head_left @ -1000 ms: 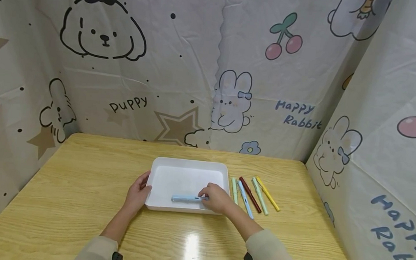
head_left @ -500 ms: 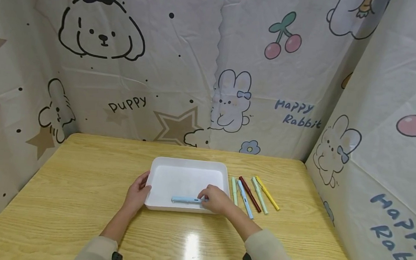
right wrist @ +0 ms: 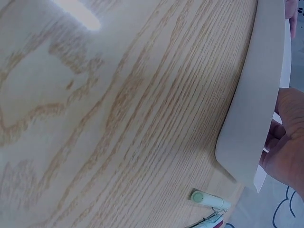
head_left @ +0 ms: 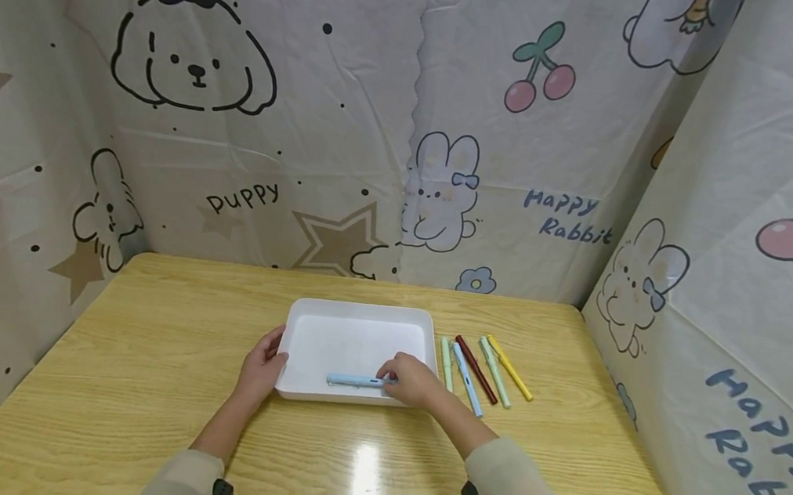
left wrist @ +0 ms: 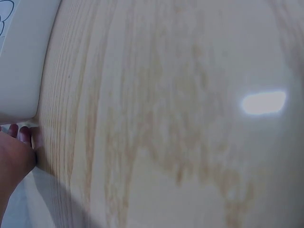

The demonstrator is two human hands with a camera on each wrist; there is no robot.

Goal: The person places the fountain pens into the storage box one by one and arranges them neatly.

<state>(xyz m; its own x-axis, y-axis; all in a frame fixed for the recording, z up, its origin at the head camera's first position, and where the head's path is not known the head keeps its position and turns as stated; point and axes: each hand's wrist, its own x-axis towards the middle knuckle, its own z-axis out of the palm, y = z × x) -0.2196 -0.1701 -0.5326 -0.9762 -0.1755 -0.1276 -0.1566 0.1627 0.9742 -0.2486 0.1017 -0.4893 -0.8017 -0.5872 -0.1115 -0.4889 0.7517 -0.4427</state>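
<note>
A white rectangular tray [head_left: 353, 338] sits on the wooden table. Inside it, along the near side, lies a light blue pen [head_left: 354, 381] with a clip. My right hand [head_left: 415, 381] reaches over the tray's near right corner and pinches the pen's right end between thumb and fingers. At the tray's left edge, my left hand [head_left: 261, 369] grips the rim with its thumb on top. The left wrist view catches only part of the left hand [left wrist: 14, 154] beside the tray wall [left wrist: 23, 61]. In the right wrist view, the tray wall hides the pen from sight.
Right of the tray, several pens lie loosely side by side: a pale green pen [head_left: 447, 364], a blue pen [head_left: 467, 379], a dark red pen [head_left: 477, 370], another green pen [head_left: 496, 372] and a yellow pen [head_left: 510, 368]. A printed cloth [head_left: 351, 118] walls the table's back and sides.
Almost nothing differs. The right hand sits marginally lower than a second ago, still pinching the blue pen, and the left hand stays on the tray.
</note>
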